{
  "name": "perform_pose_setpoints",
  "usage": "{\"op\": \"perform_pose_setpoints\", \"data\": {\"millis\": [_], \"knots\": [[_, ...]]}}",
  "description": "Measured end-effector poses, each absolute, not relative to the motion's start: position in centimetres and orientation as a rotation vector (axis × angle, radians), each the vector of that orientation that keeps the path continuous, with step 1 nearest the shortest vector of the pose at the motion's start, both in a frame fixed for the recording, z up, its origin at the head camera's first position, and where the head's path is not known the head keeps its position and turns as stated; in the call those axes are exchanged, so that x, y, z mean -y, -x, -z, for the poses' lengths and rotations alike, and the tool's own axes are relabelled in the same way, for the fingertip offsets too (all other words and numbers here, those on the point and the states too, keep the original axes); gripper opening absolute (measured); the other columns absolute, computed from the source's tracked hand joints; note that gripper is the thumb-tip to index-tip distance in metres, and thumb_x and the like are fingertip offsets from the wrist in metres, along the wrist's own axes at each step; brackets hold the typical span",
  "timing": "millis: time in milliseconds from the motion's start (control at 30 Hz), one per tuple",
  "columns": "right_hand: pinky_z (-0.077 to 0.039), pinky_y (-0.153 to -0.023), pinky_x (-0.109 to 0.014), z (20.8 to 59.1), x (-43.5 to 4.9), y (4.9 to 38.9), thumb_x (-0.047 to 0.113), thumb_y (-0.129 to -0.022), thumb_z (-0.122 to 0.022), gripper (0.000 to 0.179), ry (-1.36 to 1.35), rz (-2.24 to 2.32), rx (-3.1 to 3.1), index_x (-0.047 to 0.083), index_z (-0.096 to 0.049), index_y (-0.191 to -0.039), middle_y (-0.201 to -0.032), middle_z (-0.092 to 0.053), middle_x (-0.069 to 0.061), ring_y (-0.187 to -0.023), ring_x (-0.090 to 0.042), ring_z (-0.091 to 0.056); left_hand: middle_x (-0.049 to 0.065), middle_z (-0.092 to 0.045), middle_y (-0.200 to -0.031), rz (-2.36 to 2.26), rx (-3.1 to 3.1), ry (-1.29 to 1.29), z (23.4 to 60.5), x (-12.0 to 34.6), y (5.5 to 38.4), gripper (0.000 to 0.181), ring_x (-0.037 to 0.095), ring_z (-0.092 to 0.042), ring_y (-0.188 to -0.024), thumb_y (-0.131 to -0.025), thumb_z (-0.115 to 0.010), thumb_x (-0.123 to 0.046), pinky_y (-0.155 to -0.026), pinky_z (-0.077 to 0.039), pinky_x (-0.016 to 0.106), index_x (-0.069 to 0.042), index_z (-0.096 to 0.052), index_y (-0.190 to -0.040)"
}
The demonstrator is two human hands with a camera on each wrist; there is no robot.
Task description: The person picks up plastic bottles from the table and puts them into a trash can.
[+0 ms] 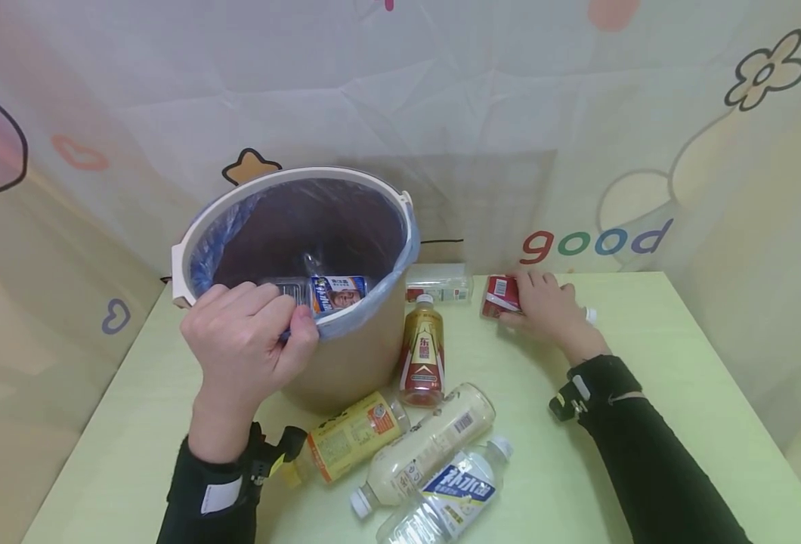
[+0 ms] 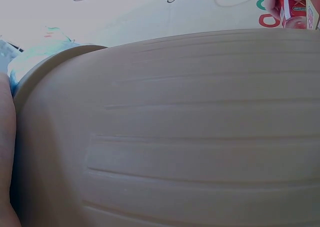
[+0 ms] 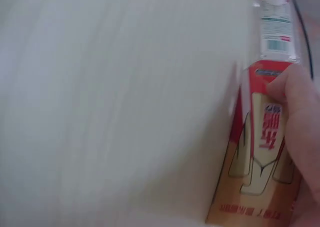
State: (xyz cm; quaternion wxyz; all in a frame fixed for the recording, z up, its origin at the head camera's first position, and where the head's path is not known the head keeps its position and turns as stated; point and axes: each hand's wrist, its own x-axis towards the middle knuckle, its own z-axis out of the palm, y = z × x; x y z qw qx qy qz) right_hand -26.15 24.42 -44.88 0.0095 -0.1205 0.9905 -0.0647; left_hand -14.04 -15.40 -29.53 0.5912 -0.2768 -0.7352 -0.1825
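My left hand (image 1: 244, 340) grips the near-left rim of a tan trash bin (image 1: 353, 370) lined with a blue bag, fingers curled over the edge. Inside the bin lies a clear bottle with a blue and white label (image 1: 338, 293). At the back right, my right hand (image 1: 550, 306) holds a red and gold drink bottle (image 1: 501, 295) lying on its side, its white cap pointing right. The right wrist view shows the thumb along that bottle's gold label (image 3: 265, 152). In the left wrist view the bin's ribbed wall (image 2: 200, 122) fills most of the picture.
Right of the bin are another red and gold bottle (image 1: 422, 359) and a clear bottle (image 1: 439, 284). In front lie a yellow-labelled bottle (image 1: 356, 434), a cream-labelled bottle (image 1: 434, 442) and a blue-labelled bottle (image 1: 451, 495). A printed cloth (image 1: 441, 113) hangs behind the table (image 1: 672, 363).
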Motion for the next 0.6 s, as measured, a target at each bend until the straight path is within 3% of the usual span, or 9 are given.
{"op": "perform_pose_setpoints", "data": {"millis": [333, 600], "knots": [[-0.03, -0.096, -0.071, 45.17, -24.11, 25.64, 0.055, -0.081, -0.068, 0.094, 0.297, 0.286, -3.094, 0.01, -0.029, -0.152, -0.143, -0.04, -0.022, -0.122, -0.044, -0.038, -0.004, -0.025, -0.05, 0.428, 1.698, 0.65, 29.56, 15.34, 14.0, 0.036, 0.016, -0.024, -0.044, -0.081, -0.047, -0.024, -0.047, -0.013, 0.034, -0.014, -0.033, -0.05], [-0.029, -0.098, -0.066, 45.07, -24.23, 25.41, 0.048, -0.077, -0.075, 0.088, 0.235, 0.492, -3.098, 0.015, -0.037, -0.149, -0.142, -0.045, -0.019, -0.122, -0.041, -0.039, -0.004, -0.025, -0.05, 0.429, 1.69, 0.655, 29.33, 15.34, 13.94, 0.036, 0.015, -0.023, -0.044, -0.081, -0.047, -0.024, -0.047, -0.013, 0.033, -0.014, -0.033, -0.05]]}}
